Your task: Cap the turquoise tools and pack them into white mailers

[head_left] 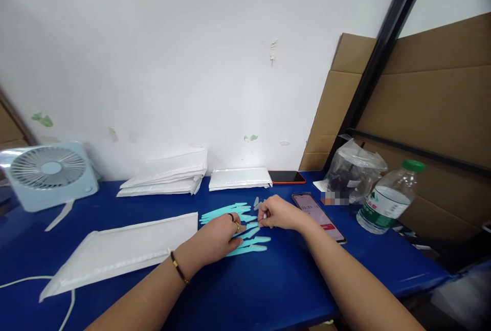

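Note:
Several slim turquoise plastic sticks (255, 247), shaped like eyebrow razors, lie fanned out on the blue tabletop. My left hand (217, 239) is over them from the left, its fingers closed on one turquoise stick (252, 225) whose end points right. At that end my right hand (278, 213) is closed in a pinch, thumb and index finger together. What sits between those fingertips is too small to make out. Just behind the right fingers lie a few small translucent grey pieces (256, 202), partly hidden by the hand.
A white padded envelope (126, 241) lies left of the sticks. Behind are an envelope stack (164, 172), a smaller white pack (240, 178) and a dark phone (287, 177). A lit phone (320, 218), bagged cup (351, 167) and water bottle (389, 200) stand right; a fan (49, 175), left.

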Demonstrator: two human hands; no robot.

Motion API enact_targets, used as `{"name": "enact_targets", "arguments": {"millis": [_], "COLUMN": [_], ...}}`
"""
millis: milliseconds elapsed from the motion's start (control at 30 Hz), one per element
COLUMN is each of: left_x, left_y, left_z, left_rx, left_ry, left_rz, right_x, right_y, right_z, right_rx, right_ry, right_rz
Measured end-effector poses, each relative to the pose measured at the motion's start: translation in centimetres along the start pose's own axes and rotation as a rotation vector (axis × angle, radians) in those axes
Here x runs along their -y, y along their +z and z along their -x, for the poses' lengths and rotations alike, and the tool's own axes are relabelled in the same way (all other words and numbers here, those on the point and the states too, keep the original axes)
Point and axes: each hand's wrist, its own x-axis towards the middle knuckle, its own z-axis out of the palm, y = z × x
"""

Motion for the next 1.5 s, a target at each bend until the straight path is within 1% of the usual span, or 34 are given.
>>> {"name": "enact_targets", "arguments": {"millis": [133, 233, 367, 500, 600, 667, 700, 800, 867, 933, 1033, 1133, 1200, 1333, 1400, 1433, 1500], "left_x": [-0.3, -0.3, 0.5, 1.5, 1.7, 1.4, 1.3, 0.8, 0.7, 0.7, 0.9, 1.1, 1.1, 0.9, 0.9, 0.9, 0.9], "left_y": [-0.3, -0.3, 0.8, 2.3, 2.4, 1.7, 1.3, 0.0, -0.5, -0.7, -0.7, -0.5, -0.4, -0.5, -0.5, -0.5, -0.5], "left_z": [0.1, -0.2, -1.0, -1.8, -1.6, -1.2, -0.9, -0.2, 0.1, 0.1, 0.0, -0.1, 0.0, 0.0, 0.0, 0.0, -0.1], "left_rx": [0.027, 0.045, 0.045, -0.012, -0.013, 0.005, 0.011, -0.012, -0.051, -0.088, -0.109, -0.107, -0.09, -0.054, -0.051, -0.05, -0.045], "left_ry": [0.01, -0.014, -0.061, -0.082, -0.066, -0.031, -0.008, 0.036, 0.026, 0.0, -0.033, -0.048, -0.048, -0.039, -0.035, -0.034, -0.034], "left_rz": [-0.002, 0.003, 0.048, 0.092, 0.09, 0.065, 0.054, 0.055, 0.044, -0.008, -0.126, -0.198, -0.214, -0.229, -0.232, -0.231, -0.232], "right_x": [0.3, 0.4, 0.5, 0.7, 0.8, 0.4, 0.0, -1.4, -2.3, -2.8, -2.7, -2.4, -2.2, -1.7, -1.5, -1.4, -1.4], "right_y": [0.2, 0.2, 0.3, 0.8, 0.7, 0.0, -0.6, -2.8, -3.8, -4.2, -4.0, -3.5, -3.1, -2.7, -2.9, -3.1, -3.6], "right_z": [-0.1, 0.0, 0.0, -0.1, -0.1, 0.2, 0.5, 1.6, 2.2, 2.4, 2.2, 2.0, 1.9, 2.0, 2.3, 2.4, 2.7], "right_rx": [-0.013, -0.012, -0.001, 0.008, 0.026, 0.018, -0.017, -0.185, -0.209, -0.165, -0.09, -0.025, 0.009, 0.136, 0.115, 0.081, 0.029], "right_ry": [-0.04, -0.058, -0.047, -0.039, -0.035, -0.005, 0.016, 0.081, 0.098, 0.082, 0.06, 0.116, 0.172, 0.317, 0.357, 0.339, 0.23], "right_rz": [0.006, 0.026, 0.025, -0.007, -0.052, -0.091, -0.098, -0.058, -0.016, 0.03, 0.125, 0.188, 0.167, 0.002, -0.008, 0.013, 0.061]}}
